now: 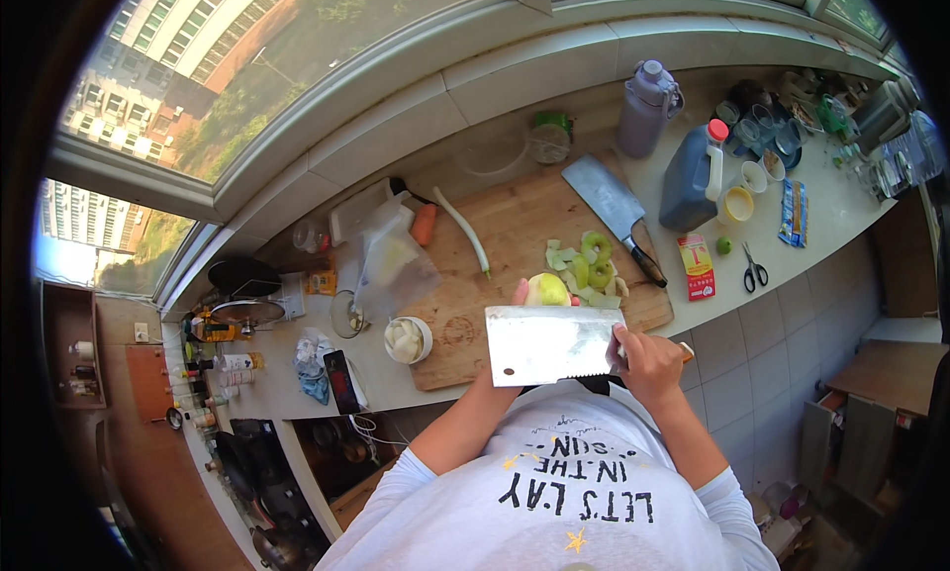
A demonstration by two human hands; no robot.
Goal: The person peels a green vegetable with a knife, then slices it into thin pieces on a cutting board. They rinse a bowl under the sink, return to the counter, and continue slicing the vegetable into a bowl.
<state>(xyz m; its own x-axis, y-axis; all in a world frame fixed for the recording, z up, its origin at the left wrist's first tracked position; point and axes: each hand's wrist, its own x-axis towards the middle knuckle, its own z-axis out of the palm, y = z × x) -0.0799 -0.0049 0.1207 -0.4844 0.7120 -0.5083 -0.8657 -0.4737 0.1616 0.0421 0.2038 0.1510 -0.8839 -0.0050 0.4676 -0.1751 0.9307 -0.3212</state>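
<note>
A partly peeled apple (pixel 548 290) rests in my left hand (pixel 521 293), most of which is hidden behind the broad steel blade of a cleaver (pixel 553 344). My right hand (pixel 652 363) grips the cleaver's handle, and the blade lies flat towards the camera, close beside the apple. Green peelings (pixel 596 259) are heaped on the wooden cutting board (pixel 512 215) just beyond the apple. A second cleaver (pixel 605 196) with a dark handle lies on the board's right side. A white bowl (pixel 408 340) of pale cut pieces stands at the board's lower left corner.
Left of the board are a carrot (pixel 424 224), a scallion stalk (pixel 466 233), plastic bags (pixel 393 263) and a phone (pixel 342 382). To the right stand a purple bottle (pixel 644 114), a dark jug (pixel 686 181), a red-and-yellow packet (pixel 696 267) and scissors (pixel 755 272). A window runs behind.
</note>
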